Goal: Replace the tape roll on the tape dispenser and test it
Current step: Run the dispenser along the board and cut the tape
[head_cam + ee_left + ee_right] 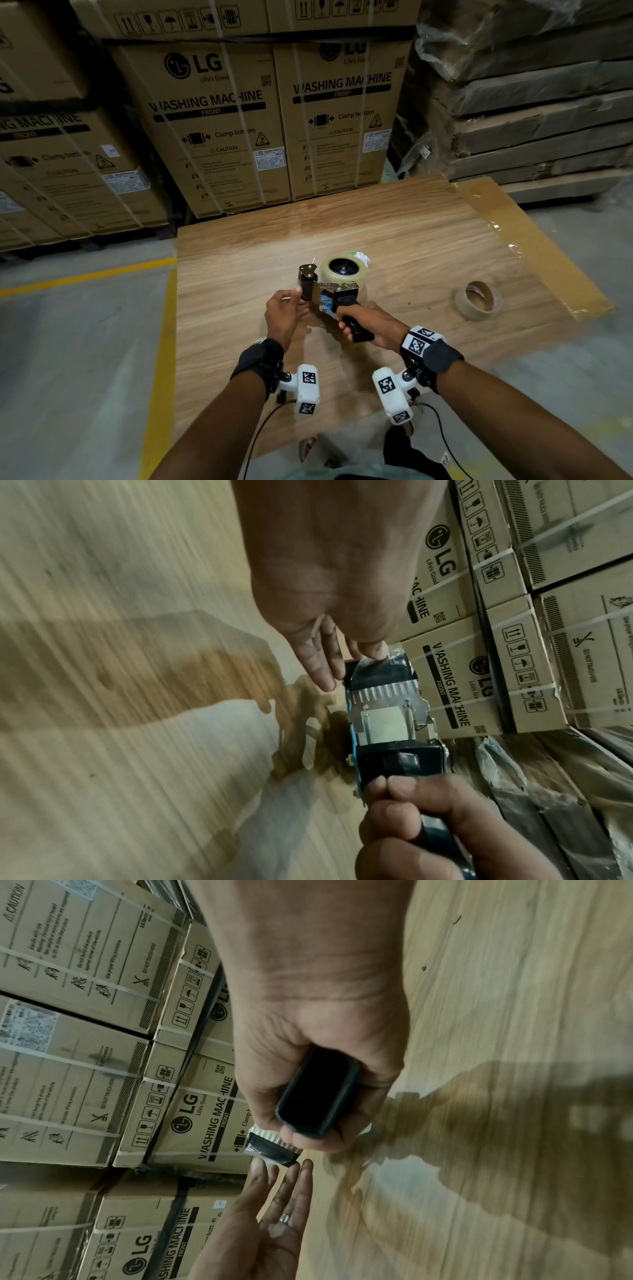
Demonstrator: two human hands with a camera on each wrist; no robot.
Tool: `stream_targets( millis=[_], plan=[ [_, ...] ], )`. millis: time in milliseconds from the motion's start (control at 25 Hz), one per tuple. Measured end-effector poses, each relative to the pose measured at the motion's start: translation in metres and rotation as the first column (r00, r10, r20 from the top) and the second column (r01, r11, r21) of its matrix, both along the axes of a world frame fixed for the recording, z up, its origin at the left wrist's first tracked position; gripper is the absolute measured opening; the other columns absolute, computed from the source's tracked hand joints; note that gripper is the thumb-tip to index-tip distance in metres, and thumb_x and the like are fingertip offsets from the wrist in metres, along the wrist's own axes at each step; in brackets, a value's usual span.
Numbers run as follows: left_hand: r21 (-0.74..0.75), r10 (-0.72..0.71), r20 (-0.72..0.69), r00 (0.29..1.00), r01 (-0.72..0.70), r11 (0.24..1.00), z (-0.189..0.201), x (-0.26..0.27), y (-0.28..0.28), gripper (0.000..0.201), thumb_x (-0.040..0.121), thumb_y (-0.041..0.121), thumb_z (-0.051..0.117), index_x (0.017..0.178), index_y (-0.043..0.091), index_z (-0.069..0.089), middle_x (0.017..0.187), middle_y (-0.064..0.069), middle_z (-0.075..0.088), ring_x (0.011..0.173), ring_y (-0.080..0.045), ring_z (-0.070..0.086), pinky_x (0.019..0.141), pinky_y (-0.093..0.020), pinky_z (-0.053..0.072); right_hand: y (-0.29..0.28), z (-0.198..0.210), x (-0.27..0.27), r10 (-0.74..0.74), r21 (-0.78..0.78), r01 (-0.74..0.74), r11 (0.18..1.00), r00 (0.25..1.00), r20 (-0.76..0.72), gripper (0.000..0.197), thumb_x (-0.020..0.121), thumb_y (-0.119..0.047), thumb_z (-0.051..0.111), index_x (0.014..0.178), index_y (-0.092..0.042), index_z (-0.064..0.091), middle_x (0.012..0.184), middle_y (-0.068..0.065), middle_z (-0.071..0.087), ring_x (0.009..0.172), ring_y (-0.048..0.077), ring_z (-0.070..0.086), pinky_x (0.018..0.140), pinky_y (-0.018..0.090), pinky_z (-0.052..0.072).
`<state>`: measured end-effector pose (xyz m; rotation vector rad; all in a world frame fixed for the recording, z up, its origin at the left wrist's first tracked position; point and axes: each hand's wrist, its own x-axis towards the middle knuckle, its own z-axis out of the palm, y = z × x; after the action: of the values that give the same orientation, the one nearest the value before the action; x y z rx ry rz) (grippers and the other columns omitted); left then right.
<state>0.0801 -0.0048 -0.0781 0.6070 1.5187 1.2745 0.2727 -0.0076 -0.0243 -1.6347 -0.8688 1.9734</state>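
Note:
My right hand (pixel 363 320) grips the black handle (pixel 316 1096) of the tape dispenser (pixel 337 295), holding it just above the wooden table (pixel 428 240). A full roll of clear tape (pixel 343 270) sits on its hub. My left hand (pixel 291 301) is at the dispenser's front end, fingers straight. Its fingertips (pixel 291 1171) touch the black roller (pixel 377 677), and one fingertip (pixel 375 649) presses the loose clear tape end (pixel 392 654) against it. The toothed blade and metal plate (pixel 387 721) lie between the roller and the handle. My right hand (pixel 404 804) fills the lower part of the left wrist view.
A nearly spent tape core (pixel 478 300) lies on the table to the right. Strapped washing machine cartons (pixel 219 120) stand behind the table, wrapped flat packs (pixel 534 102) at the back right. A yellow floor line (pixel 161 359) runs along the table's left edge.

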Motion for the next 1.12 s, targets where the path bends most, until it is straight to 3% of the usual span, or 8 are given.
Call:
stream_targets(
  millis=[160,280,360,480,640,800,960,1120],
  plan=[
    [-0.018,-0.025,-0.053,0.998,0.024,1.000,-0.008,0.002,0.003,0.016,0.100,0.020,0.060,0.088,0.009,0.062,0.085,-0.020,0.071,0.078,-0.032,0.072,0.068,-0.035,0.060,-0.001,-0.001,0.004,-0.004,-0.004,0.004,1.000,1.000,-0.016,0.005,0.081,-0.004,0.069,0.086,-0.004,0.068,0.069,0.009,0.065,0.053,0.016,0.057,0.049,0.025,0.049],
    [-0.047,-0.081,-0.107,0.991,0.076,0.996,-0.014,-0.001,0.002,0.018,0.102,0.020,0.057,0.092,0.006,0.064,0.088,-0.017,0.072,0.082,-0.029,0.071,0.066,-0.033,0.057,-0.001,0.001,0.007,0.013,0.000,-0.013,1.000,1.000,-0.007,0.004,0.083,-0.004,0.069,0.087,-0.004,0.069,0.068,0.009,0.065,0.052,0.016,0.057,0.048,0.024,0.049],
    [-0.053,-0.151,-0.152,0.977,0.144,0.988,-0.016,-0.003,0.002,0.020,0.103,0.022,0.053,0.095,0.006,0.062,0.092,-0.016,0.072,0.088,-0.031,0.072,0.070,-0.040,0.059,0.000,0.002,0.009,0.022,0.000,-0.022,1.000,1.000,0.001,0.004,0.084,-0.004,0.069,0.088,-0.003,0.069,0.068,0.009,0.065,0.052,0.016,0.057,0.048,0.024,0.049],
    [-0.066,-0.249,-0.256,0.934,0.240,0.969,-0.017,-0.007,0.001,0.016,0.104,0.019,0.048,0.091,0.013,0.057,0.092,-0.012,0.070,0.098,-0.036,0.070,0.076,-0.046,0.057,0.004,0.006,0.012,0.052,-0.004,-0.052,0.999,0.998,0.027,0.007,0.085,-0.004,0.068,0.092,-0.002,0.069,0.069,0.009,0.066,0.053,0.017,0.056,0.049,0.026,0.049],
    [-0.059,-0.334,-0.370,0.867,0.337,0.940,-0.012,-0.012,0.004,0.021,0.104,0.011,0.043,0.088,0.016,0.054,0.092,-0.011,0.067,0.096,-0.039,0.068,0.080,-0.053,0.059,0.012,0.014,0.017,0.046,-0.032,-0.046,0.998,0.999,0.013,0.007,0.086,-0.001,0.066,0.092,0.001,0.068,0.070,0.011,0.065,0.052,0.016,0.055,0.045,0.024,0.047],
    [0.015,-0.355,-0.383,0.853,0.390,0.921,-0.003,-0.017,0.006,0.020,0.104,0.005,0.045,0.088,0.013,0.055,0.095,-0.013,0.068,0.096,-0.031,0.070,0.076,-0.038,0.061,0.021,0.015,0.024,0.046,-0.079,-0.047,0.996,0.999,-0.013,0.002,0.086,-0.001,0.065,0.086,-0.001,0.067,0.070,0.009,0.065,0.050,0.013,0.055,0.044,0.022,0.046],
    [0.070,-0.337,-0.296,0.894,0.373,0.925,-0.006,-0.019,0.005,0.020,0.104,0.002,0.045,0.088,0.006,0.055,0.094,-0.020,0.068,0.094,-0.037,0.071,0.082,-0.042,0.061,0.025,0.016,0.026,0.043,-0.114,-0.049,0.992,0.998,-0.049,0.004,0.088,0.000,0.063,0.085,-0.001,0.065,0.069,0.008,0.064,0.048,0.012,0.054,0.043,0.021,0.046],
    [0.074,-0.369,-0.181,0.912,0.387,0.919,0.000,-0.022,0.005,0.020,0.104,-0.002,0.043,0.089,0.002,0.055,0.094,-0.021,0.067,0.090,-0.033,0.074,0.079,-0.032,0.062,0.026,0.018,0.028,0.039,-0.137,-0.049,0.989,0.996,-0.075,0.008,0.091,0.001,0.060,0.084,-0.001,0.063,0.068,0.008,0.061,0.046,0.010,0.053,0.041,0.020,0.045]
  ],
)
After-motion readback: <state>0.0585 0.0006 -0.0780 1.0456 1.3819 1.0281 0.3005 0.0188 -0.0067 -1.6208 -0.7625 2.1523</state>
